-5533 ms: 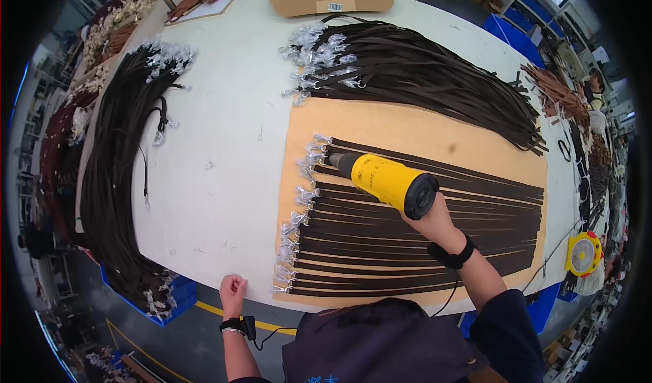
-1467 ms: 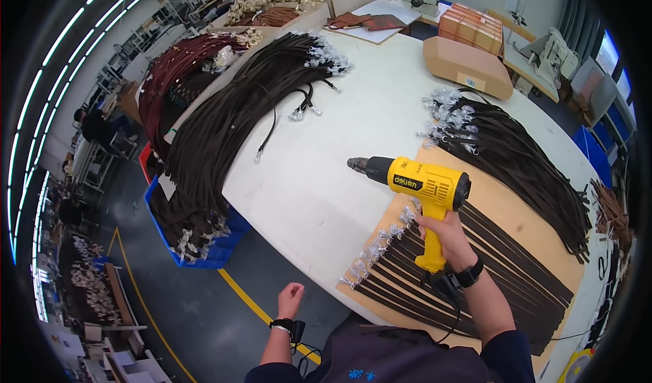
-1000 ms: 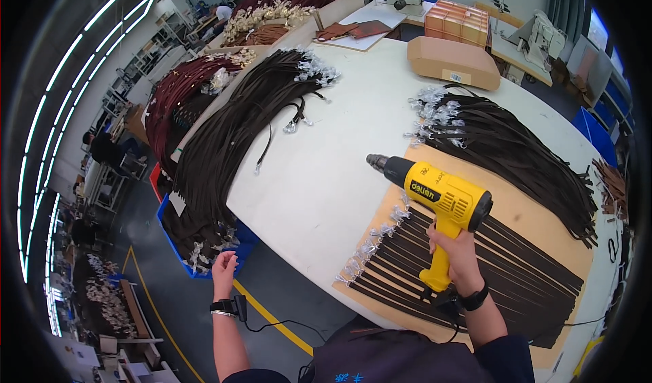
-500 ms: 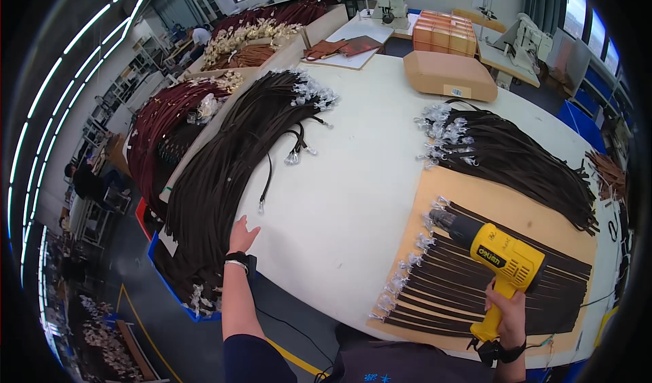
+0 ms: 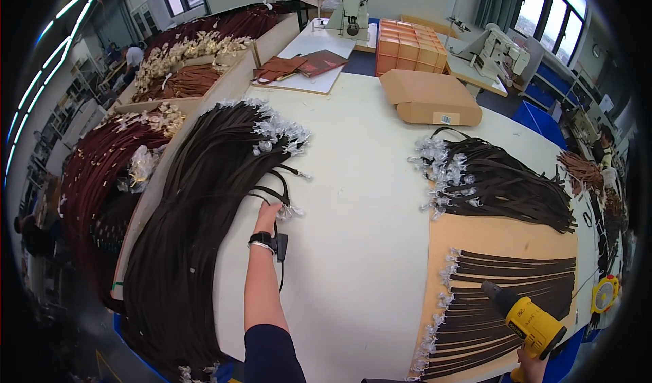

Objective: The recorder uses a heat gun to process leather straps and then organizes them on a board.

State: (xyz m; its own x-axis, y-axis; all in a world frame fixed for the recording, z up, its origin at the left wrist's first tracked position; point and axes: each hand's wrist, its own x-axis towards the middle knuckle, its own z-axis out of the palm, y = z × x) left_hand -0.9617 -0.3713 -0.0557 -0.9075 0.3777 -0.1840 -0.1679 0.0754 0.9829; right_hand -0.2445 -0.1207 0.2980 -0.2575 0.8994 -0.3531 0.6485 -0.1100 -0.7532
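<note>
My left hand reaches into the dark strap bundle at left, fingers closed on one of the loose straps by its plastic-wrapped clasp. My right hand, low at right, grips a yellow-and-black heat gun. Its nozzle points left over a row of dark straps laid side by side on a tan mat, their wrapped clasps along the left edge. Above the row lies another dark strap pile with wrapped clasps.
A cardboard box sits at the table's far side. Bins of maroon straps border the left. Sewing machines, an orange crate and a blue bin are behind. A yellow fan is at right; co-workers appear far off.
My left hand has moved from beside the table's near edge up to the loose straps in the left bundle. The heat gun has swung down and right, still in my right hand.
</note>
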